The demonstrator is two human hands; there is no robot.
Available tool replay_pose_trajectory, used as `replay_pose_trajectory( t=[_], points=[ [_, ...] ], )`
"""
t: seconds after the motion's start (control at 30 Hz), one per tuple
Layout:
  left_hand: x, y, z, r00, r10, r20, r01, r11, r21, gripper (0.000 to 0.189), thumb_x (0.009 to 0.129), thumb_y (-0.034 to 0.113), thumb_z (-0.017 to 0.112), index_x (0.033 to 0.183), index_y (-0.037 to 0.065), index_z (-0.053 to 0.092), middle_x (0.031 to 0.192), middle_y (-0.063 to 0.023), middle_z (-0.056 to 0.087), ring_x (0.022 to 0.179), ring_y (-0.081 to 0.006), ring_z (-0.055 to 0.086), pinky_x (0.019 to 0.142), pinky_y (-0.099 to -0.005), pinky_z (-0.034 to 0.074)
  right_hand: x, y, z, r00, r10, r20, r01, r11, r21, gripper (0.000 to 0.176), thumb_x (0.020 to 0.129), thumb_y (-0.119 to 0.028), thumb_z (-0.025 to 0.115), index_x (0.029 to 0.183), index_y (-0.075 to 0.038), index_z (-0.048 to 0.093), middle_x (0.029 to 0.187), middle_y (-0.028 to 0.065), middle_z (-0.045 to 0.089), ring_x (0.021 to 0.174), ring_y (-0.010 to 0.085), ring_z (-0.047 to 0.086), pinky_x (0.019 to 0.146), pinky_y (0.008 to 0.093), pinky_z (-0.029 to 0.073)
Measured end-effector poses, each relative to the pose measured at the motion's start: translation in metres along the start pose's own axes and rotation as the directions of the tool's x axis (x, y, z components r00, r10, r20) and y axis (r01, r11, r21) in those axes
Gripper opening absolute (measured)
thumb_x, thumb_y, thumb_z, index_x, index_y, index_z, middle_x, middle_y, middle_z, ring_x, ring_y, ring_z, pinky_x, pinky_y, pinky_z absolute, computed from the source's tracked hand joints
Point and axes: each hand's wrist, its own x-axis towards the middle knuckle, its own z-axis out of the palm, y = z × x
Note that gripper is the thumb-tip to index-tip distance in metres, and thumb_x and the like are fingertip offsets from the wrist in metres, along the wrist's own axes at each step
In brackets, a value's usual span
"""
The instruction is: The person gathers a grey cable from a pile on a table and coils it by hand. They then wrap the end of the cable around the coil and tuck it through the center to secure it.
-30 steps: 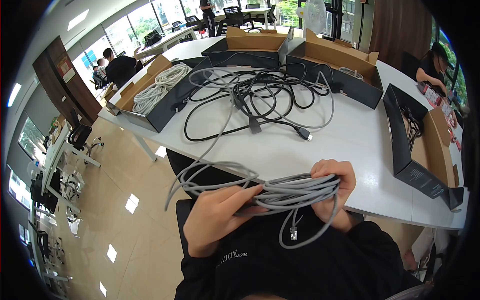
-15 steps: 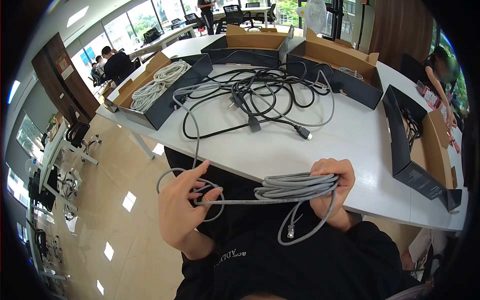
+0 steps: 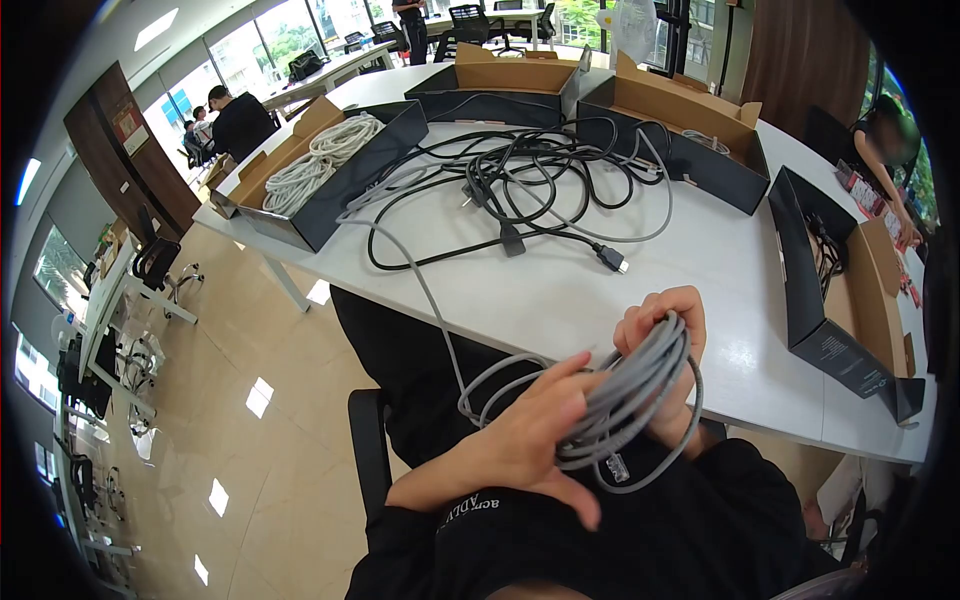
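A coiled grey cable (image 3: 628, 400) hangs in front of my body, gripped at its upper right by my right hand (image 3: 665, 325). My left hand (image 3: 530, 430) lies against the coil's left side, thumb and fingers spread apart. Loose grey loops trail behind my left wrist, and one strand runs up to the tabletop. A clear connector (image 3: 617, 467) dangles below the coil. On the table sits a tangle of black cables (image 3: 510, 190) mixed with grey ones, with a black plug (image 3: 610, 259) toward me.
Around the white table (image 3: 700, 290) stand open boxes: one with pale cables (image 3: 320, 165) at left, two at the back (image 3: 510, 75) (image 3: 735, 155), one with black cables (image 3: 822, 255) at right. A person (image 3: 885, 150) reaches in at far right; others are further off.
My left hand has moved right, from the loose strand to the coil. The coil has turned from lying flat to a steeper tilt, and the trailing loops have shifted right.
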Motion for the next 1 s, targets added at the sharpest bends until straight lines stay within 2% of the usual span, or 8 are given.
replay_pose_trajectory(
  t=[0.1,0.33,0.43,0.57,0.6,0.77,0.93,1.0],
  points=[
    [0.006,-0.01,0.019,0.974,0.178,-0.143,-0.163,0.98,0.114,0.101,0.062,0.039,0.076,0.134,0.005,0.014,0.106,-0.0211,0.05,0.09,-0.0352,0.057,0.083,-0.0513,0.044,0.002,-0.002,0.004,0.999,-0.032,0.002,0.031,0.996,0.079,0.01,0.084,-0.002,0.051,0.085,-0.005,0.042,0.067,-0.0007,0.042,0.053,0.0043,0.036,0.045,0.0181,0.029],
    [0.006,-0.012,0.025,0.957,0.216,-0.192,-0.183,0.967,0.18,0.064,0.072,0.022,0.07,0.115,-0.014,0.038,0.082,-0.0175,0.057,0.073,-0.0306,0.06,0.068,-0.0383,0.051,0.003,0.003,0.005,0.996,-0.084,-0.024,0.084,0.996,-0.034,0.013,0.085,-0.005,0.053,0.084,-0.006,0.04,0.066,-0.0027,0.039,0.048,0.0025,0.03,0.042,0.0179,0.025],
    [0.0,-0.009,0.008,0.999,0.042,0.017,-0.043,0.998,0.038,0.064,0.071,0.019,0.069,0.116,-0.015,0.038,0.084,-0.0185,0.058,0.071,-0.0297,0.06,0.063,-0.036,0.05,0.003,0.006,0.006,0.999,-0.051,0.005,0.051,0.998,-0.02,0.014,0.085,-0.007,0.054,0.084,-0.006,0.04,0.064,-0.0029,0.04,0.048,0.0024,0.031,0.042,0.0175,0.025],
    [0.01,0.0,0.002,0.992,-0.106,-0.074,0.095,0.985,-0.145,0.06,0.073,0.014,0.067,0.121,-0.01,0.037,0.087,-0.0202,0.058,0.073,-0.0303,0.06,0.065,-0.0327,0.048,0.002,0.008,0.009,0.995,0.1,0.003,-0.1,0.995,-0.021,0.015,0.086,-0.01,0.054,0.083,-0.007,0.04,0.059,-0.0031,0.041,0.047,0.0025,0.033,0.041,0.0177,0.025],
    [0.008,-0.003,0.0,0.992,-0.092,-0.083,0.079,0.986,-0.146,0.065,0.075,0.017,0.067,0.124,-0.007,0.031,0.091,-0.0193,0.059,0.077,-0.0282,0.06,0.067,-0.0322,0.047,0.001,0.008,0.007,0.992,0.127,0.011,-0.126,0.991,-0.036,0.016,0.084,-0.011,0.057,0.083,-0.007,0.041,0.063,-0.0025,0.044,0.051,0.0028,0.038,0.046,0.0176,0.032],
    [0.01,0.014,-0.007,0.823,-0.502,-0.267,0.349,0.817,-0.459,0.07,0.08,0.058,0.046,0.109,-0.003,0.03,0.048,-0.0006,0.043,0.038,-0.0056,0.035,0.04,-0.0192,0.03,-0.004,0.007,0.002,0.974,0.181,0.135,-0.16,0.975,-0.154,0.022,0.074,-0.006,0.062,0.09,-0.002,0.047,0.073,-0.0008,0.051,0.067,0.0041,0.049,0.066,0.0197,0.042],
    [0.01,0.025,-0.046,0.748,-0.658,-0.082,0.525,0.663,-0.533,0.054,0.083,0.03,0.055,0.117,-0.004,0.03,0.061,-0.0066,0.056,0.051,-0.0078,0.047,0.051,-0.0195,0.033,0.005,-0.002,0.005,0.88,0.11,0.462,0.076,0.928,-0.365,0.028,0.069,-0.002,0.064,0.095,-0.001,0.056,0.077,0.0042,0.058,0.067,0.0083,0.054,0.06,0.0215,0.042],
    [0.021,0.023,-0.06,0.693,-0.716,0.079,0.691,0.63,-0.354,0.049,0.084,0.027,0.054,0.116,-0.003,0.033,0.057,-0.0058,0.055,0.049,-0.0091,0.047,0.05,-0.0208,0.033,0.004,-0.005,0.009,0.823,0.141,0.55,0.115,0.907,-0.405,0.025,0.069,-0.005,0.067,0.093,-0.002,0.06,0.071,0.0048,0.061,0.06,0.0091,0.054,0.055,0.0218,0.042]
  ],
)
